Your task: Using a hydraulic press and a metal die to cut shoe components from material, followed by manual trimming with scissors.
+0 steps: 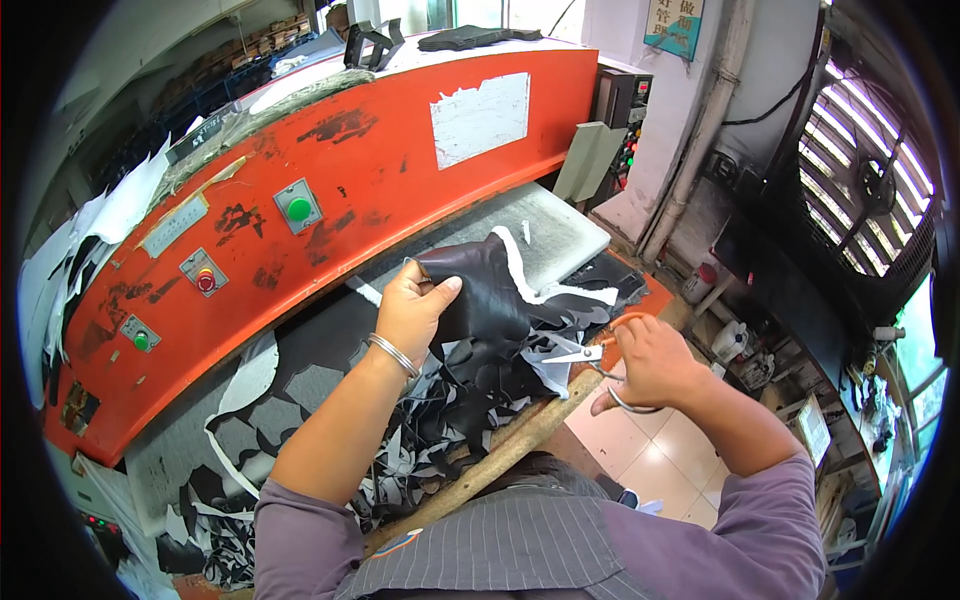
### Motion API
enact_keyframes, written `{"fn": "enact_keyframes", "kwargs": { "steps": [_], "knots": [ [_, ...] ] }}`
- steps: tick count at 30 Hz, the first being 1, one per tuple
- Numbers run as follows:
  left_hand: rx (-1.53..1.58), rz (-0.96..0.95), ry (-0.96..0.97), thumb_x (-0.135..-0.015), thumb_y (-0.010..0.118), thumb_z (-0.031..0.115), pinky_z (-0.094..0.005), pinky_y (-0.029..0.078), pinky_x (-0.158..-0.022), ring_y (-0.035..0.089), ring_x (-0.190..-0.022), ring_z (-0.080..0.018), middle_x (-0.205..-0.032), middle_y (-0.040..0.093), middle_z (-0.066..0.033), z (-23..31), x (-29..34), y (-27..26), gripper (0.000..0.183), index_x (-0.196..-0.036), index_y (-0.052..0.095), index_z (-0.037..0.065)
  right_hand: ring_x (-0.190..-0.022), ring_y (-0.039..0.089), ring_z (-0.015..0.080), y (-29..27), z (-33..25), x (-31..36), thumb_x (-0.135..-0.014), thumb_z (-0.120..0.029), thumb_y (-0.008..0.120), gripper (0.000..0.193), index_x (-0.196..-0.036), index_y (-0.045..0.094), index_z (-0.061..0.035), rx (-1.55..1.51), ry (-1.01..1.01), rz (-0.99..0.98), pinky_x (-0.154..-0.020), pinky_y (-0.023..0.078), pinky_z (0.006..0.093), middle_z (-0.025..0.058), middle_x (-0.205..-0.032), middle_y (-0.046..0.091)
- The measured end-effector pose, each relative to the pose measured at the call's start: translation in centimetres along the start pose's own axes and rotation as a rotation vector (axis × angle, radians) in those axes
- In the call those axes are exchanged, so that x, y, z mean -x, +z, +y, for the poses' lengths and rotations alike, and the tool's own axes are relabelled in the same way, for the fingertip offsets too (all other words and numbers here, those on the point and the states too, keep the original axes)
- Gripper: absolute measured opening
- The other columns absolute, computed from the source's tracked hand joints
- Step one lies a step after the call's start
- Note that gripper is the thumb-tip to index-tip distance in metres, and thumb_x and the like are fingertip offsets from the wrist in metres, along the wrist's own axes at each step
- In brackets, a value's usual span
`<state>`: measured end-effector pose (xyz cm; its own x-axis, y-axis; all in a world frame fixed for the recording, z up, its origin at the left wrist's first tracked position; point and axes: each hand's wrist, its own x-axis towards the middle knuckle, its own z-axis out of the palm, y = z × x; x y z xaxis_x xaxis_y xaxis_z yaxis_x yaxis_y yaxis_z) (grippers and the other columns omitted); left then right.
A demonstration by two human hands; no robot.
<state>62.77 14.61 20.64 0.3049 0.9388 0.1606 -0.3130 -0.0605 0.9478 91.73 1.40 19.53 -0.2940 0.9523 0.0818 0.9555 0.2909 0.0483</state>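
Note:
My left hand (415,308) grips the upper edge of a black leather sheet (478,300) with a white backing and lifts it off the press bed. A silver bangle sits on that wrist. My right hand (650,360) holds orange-handled scissors (590,352) with the blades pointing left at the leather's lower right edge. The blades are slightly apart. Under the sheet lies a heap of black and grey leather offcuts (420,430).
A big orange cutting press (330,190) arches over the grey cutting bed (560,235), with a green button (298,208) and a red button (206,281) on its front. A wooden edge (520,440) runs along the bed's near side. A large fan (870,190) stands at right.

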Motion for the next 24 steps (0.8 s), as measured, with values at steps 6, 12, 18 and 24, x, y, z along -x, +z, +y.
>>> {"fn": "enact_keyframes", "kwargs": {
  "steps": [6,12,18,24],
  "knots": [
    [-0.011,0.011,-0.012,-0.085,0.062,0.001,-0.0277,0.049,-0.085,0.061,-0.09,-0.0115,-0.101,0.065,-0.0068,0.2,0.3,1.1,0.023,-0.108,0.057,0.0,-0.1,0.06,0.0315,0.9,-2.0,-4.7,-0.055,-0.08,0.063,0.097,-0.102,0.061,0.0041,-0.074,0.01,-0.129,-0.086,0.047,0.0398,0.0175,-0.103,0.063],
    [-0.036,0.036,-0.009,-0.087,0.059,0.0,-0.0309,0.047,-0.09,0.061,-0.098,-0.0153,-0.108,0.062,-0.0085,2.0,0.0,1.0,0.027,-0.114,0.053,0.002,-0.097,0.062,0.0331,1.0,-2.2,-4.5,-0.056,-0.08,0.062,0.094,-0.098,0.062,0.0047,-0.216,-0.125,-0.267,-0.08,0.05,0.0404,0.0194,-0.097,0.064],
    [0.029,0.063,0.001,-0.086,0.06,-0.001,-0.0285,0.049,-0.085,0.061,-0.09,-0.0127,-0.101,0.063,-0.0079,2.8,0.4,3.5,0.02,-0.105,0.055,0.002,-0.106,0.054,0.0359,-1.8,-5.2,-6.6,-0.058,-0.084,0.056,0.109,-0.109,0.056,0.0121,-0.251,-0.229,-0.236,-0.092,0.043,0.0401,0.0253,-0.105,0.058],
    [0.051,0.018,-0.049,-0.086,0.059,-0.002,-0.0297,0.05,-0.085,0.061,-0.09,-0.0133,-0.102,0.063,-0.0087,3.6,0.4,4.4,0.021,-0.106,0.055,0.001,-0.102,0.057,0.0363,-0.1,-6.8,-7.2,-0.063,-0.085,0.05,0.103,-0.1,0.061,0.0107,-0.241,-0.196,-0.042,-0.088,0.046,0.0403,0.0254,-0.103,0.059]
  ]
}}
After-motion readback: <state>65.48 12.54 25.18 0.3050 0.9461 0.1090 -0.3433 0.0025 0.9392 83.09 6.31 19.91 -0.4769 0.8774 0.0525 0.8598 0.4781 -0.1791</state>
